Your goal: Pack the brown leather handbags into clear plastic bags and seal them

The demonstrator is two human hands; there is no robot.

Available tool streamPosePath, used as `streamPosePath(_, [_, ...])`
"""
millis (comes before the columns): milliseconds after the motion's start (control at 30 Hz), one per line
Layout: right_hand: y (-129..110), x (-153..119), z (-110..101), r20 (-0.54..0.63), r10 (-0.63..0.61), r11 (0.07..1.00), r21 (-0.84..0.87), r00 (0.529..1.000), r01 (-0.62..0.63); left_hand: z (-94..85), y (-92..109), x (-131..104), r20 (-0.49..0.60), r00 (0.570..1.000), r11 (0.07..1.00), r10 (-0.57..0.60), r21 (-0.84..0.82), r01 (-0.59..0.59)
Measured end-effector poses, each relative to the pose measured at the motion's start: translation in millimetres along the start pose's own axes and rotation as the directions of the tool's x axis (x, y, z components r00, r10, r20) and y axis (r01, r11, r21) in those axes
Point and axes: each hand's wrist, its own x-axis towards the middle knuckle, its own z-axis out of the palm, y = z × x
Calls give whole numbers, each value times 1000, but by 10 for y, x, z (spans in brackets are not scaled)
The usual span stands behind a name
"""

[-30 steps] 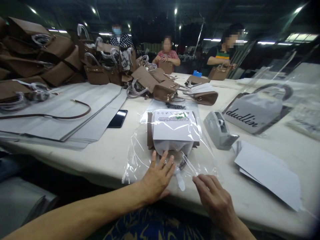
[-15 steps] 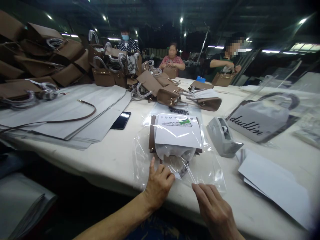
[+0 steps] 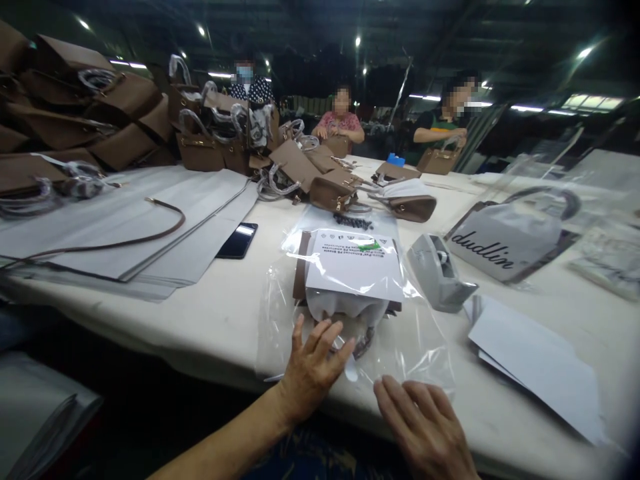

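A clear plastic bag (image 3: 420, 340) lies on the table's near side. Inside it is a brown handbag (image 3: 301, 267) with a white printed card (image 3: 353, 270) on top and whitish wrapping below the card. My left hand (image 3: 314, 363) rests on the plastic near the bag's handle, its fingers spread. Lower right, at the table's front edge, my right hand (image 3: 425, 423) touches the open end of the plastic with fingers stretched out and lying flat.
A grey tape dispenser (image 3: 440, 273) stands right of the bag, near white sheets (image 3: 535, 360) and a wrapped "dudlin" bag (image 3: 500, 243). A phone (image 3: 238, 241) and grey sheets (image 3: 110, 227) lie left. Brown handbags (image 3: 125, 107) are piled behind; three people stand beyond.
My left hand's fingers have spread and lifted slightly. My right hand has moved slightly left and down, its fingers flatter. The view has shifted a little.
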Motion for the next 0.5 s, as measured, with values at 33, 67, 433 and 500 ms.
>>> streamPosePath(33, [-24,14,14,-27,16,1000,21,1000,-15,2,0,-6,-9,1000,1000,22,-13,-22])
streamPosePath(67, [-46,20,22,-45,32,999,38,998,-30,6,1,-15,-17,999,999,37,-27,-38])
streamPosePath(433, [328,-226,-263,7,33,989,-147,999,-32,-12,-6,-39,-18,998,979,59,-194,-62])
streamPosePath(500, [422,-296,-309,82,-25,1000,-1,996,25,-16,-15,-20,20,998,982,57,-182,-52])
